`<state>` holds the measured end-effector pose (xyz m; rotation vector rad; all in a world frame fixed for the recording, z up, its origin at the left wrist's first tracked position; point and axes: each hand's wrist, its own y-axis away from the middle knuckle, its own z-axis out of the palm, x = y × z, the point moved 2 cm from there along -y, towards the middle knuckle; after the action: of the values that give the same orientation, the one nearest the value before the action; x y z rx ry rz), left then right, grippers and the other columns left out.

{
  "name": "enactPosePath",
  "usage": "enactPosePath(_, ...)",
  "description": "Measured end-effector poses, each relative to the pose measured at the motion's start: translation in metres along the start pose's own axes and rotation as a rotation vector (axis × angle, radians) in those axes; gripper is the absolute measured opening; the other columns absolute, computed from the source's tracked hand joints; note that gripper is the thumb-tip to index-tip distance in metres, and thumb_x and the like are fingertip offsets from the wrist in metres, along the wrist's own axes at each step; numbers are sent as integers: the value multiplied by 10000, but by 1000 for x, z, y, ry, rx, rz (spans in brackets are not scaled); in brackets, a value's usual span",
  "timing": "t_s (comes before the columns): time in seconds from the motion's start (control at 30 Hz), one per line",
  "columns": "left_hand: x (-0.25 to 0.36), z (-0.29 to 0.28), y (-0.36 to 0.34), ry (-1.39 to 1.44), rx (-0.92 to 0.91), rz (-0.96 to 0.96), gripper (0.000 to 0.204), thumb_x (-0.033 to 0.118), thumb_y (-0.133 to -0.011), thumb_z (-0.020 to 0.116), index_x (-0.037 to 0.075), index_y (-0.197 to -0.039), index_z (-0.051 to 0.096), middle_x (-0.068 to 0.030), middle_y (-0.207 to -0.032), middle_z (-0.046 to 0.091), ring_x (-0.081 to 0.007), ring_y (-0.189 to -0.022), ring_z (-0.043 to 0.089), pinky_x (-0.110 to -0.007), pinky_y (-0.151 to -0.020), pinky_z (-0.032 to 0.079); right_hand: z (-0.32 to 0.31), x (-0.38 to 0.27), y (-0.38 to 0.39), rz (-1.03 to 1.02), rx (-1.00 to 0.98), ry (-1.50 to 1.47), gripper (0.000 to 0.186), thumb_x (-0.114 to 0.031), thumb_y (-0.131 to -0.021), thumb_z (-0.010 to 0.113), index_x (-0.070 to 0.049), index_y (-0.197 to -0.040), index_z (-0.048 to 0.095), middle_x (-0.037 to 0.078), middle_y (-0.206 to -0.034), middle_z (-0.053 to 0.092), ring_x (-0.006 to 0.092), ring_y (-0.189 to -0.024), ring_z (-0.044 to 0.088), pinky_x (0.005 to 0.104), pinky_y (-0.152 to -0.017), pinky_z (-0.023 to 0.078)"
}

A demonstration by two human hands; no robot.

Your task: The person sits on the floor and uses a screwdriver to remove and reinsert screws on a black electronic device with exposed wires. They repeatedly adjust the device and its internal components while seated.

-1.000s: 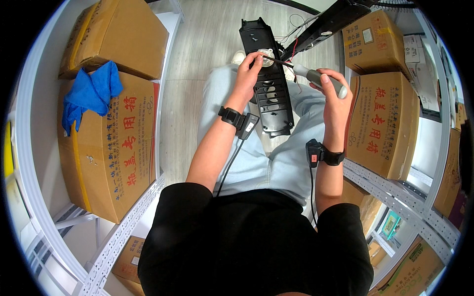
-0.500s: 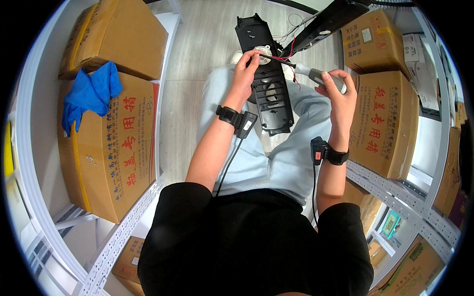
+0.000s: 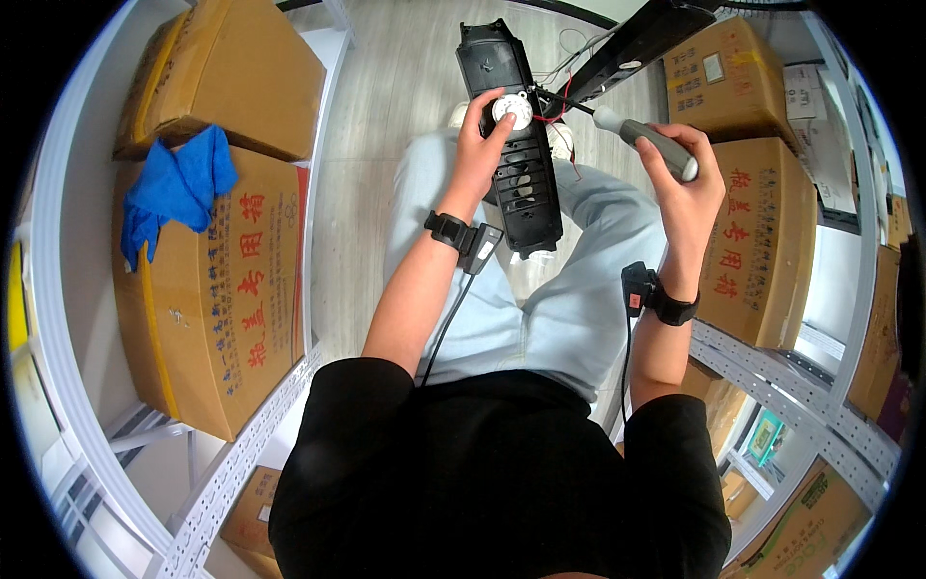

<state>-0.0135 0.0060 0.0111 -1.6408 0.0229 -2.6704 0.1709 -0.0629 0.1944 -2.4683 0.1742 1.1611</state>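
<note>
we see the black slotted plastic panel (image 3: 527, 206) between our knees, its long axis running away from us, the far end leaning a little left. the round white disc (image 3: 515, 106) lies against its upper half, above the slots. our left hand (image 3: 477, 152) is the nearer one, at the disc's left: the thumb lies on its face and the index finger curls at its upper-left rim, a narrow pinch; we cannot tell what the other fingers hold behind.

our right hand (image 3: 687, 179) stands well off to the right, fingers and thumb wrapped around the grey handle of the screwdriver (image 3: 654, 145). from that grip the disc lies left and slightly farther away. the shaft points that way, across the panel's long axis, its tip near the disc's upper-right edge; whether it touches we cannot tell. red wires (image 3: 553, 119) lie just right of the disc.
</note>
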Motion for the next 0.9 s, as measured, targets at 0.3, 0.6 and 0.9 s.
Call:
enactPosePath(0.3,0,0,0,-90,-2,43,339,108,-904,657,64,-1210,518,-47,-1181,548,-140,-1091,517,-292,-954,412,12,-25,-8,-157,-89,144,249,-183,-773,773,-54,-953,659,64,-859,703,139,-772,656,263,-711,504)
enactPosePath(0.6,-1,0,1,-156,3,79,297,119,-905,657,55,-1159,517,-45,-1134,553,-136,-1066,512,-288,-946,409,23,-28,-15,-260,-114,199,240,-191,-777,761,-52,-941,654,93,-853,703,215,-757,686,290,-687,520)
enactPosePath(0.9,-8,-3,0,-250,26,128,292,127,-893,664,46,-1143,537,-62,-1124,573,-165,-1073,532,-303,-954,412,35,-45,-35,-360,-175,342,315,-250,-800,750,-95,-1032,603,122,-828,684,307,-685,670,357,-603,515)
